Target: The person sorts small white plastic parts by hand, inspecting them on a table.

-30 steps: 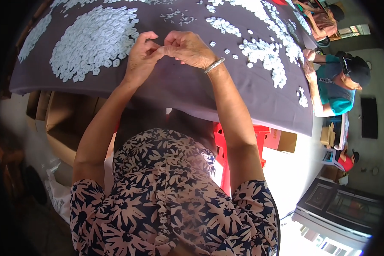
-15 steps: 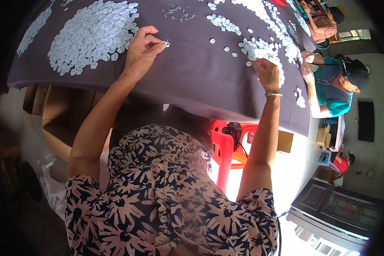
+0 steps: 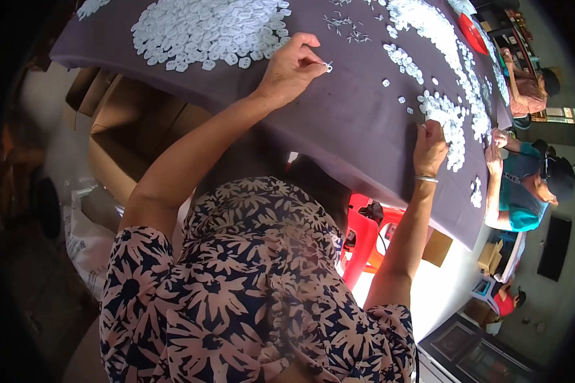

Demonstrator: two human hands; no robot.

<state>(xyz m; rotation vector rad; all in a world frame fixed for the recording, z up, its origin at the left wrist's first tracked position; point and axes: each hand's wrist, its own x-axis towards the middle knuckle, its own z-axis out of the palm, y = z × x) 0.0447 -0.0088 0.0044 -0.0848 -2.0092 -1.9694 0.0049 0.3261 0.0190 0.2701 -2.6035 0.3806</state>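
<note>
My left hand (image 3: 290, 71) is raised over the dark tablecloth (image 3: 358, 127), thumb and forefinger pinching a small white plastic piece (image 3: 328, 66) with a thin pin-like part sticking up. Behind that hand lies a big heap of white rounded tags (image 3: 217, 29). Out to the right, my right hand (image 3: 430, 152) is closed in a pinch at the near left edge of a smaller pile of white pieces (image 3: 452, 121). Whatever its fingertips may hold is too small to make out. Several loose white pieces (image 3: 402, 99) lie between the hands.
Thin grey pins (image 3: 348, 27) lie scattered at the back of the table. A long band of white pieces (image 3: 428, 29) runs down the right side, near a red dish (image 3: 472, 33). A co-worker in teal (image 3: 521, 185) sits at the right edge. A cardboard box (image 3: 124, 137) stands below left.
The whole view has turned, so table and hands appear farther right. My left hand keeps its pinch on the white piece. My right hand stays by the smaller pile, fingers still closed.
</note>
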